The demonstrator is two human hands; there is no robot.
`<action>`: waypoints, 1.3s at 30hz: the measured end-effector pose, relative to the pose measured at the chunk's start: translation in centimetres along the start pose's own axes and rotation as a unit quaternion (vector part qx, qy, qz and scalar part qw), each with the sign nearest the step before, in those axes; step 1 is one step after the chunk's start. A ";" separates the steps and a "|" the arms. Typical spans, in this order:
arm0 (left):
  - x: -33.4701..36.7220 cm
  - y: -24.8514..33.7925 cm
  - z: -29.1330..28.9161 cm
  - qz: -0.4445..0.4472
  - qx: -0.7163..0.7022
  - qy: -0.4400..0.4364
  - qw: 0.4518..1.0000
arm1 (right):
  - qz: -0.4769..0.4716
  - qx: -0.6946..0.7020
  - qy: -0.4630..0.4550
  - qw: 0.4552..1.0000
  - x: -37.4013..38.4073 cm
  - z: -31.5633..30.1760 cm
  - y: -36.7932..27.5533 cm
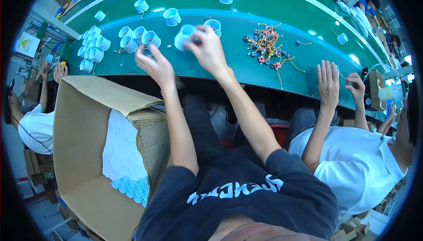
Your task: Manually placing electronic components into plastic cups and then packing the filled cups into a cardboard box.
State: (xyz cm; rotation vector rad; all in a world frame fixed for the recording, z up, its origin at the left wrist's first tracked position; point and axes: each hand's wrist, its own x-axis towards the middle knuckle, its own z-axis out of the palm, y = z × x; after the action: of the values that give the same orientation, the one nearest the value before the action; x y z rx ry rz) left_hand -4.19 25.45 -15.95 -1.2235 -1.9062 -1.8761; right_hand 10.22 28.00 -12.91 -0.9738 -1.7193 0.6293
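My right hand (pixel 209 49) is raised over the bench, thumb and fingers closed at the side of a light blue plastic cup-shaped part (pixel 181 38), which is smeared by motion. Something small and dark shows between these fingers, too blurred to name. To the left, my left hand (pixel 156 67) is open, fingers apart, with nothing visible in it. Just beyond its fingertips a light blue cup (pixel 151 38) stands in a small group of similar cups. Another cup (pixel 213 26) is partly hidden behind my right hand.
A tangled pile of small round parts with wires (pixel 264 45) lies on the green bench (pixel 238 65). Clustered cups (pixel 92 47) stand left. An open cardboard box (pixel 83 153) with cups inside is beside me. A co-worker's hand (pixel 328 84) is at right.
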 end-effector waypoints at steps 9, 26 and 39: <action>-15.4 1.6 -12.4 -0.518 -0.511 -0.245 0.641 | 0.112 -0.162 0.069 0.978 -9.8 -10.0 0.4; -15.3 2.8 -18.0 -0.524 -0.563 -0.277 0.575 | 0.220 0.178 0.172 0.944 -7.1 -12.8 0.7; -12.5 3.1 -16.1 -0.486 -0.660 -0.237 0.521 | 0.145 0.407 0.171 0.885 -9.4 -10.6 -1.8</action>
State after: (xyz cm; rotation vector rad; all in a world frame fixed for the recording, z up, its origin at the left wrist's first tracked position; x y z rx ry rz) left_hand -0.51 5.43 -19.01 -0.7554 -0.9042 -4.4919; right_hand 21.05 18.65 -12.68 -0.6651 -0.8461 1.1721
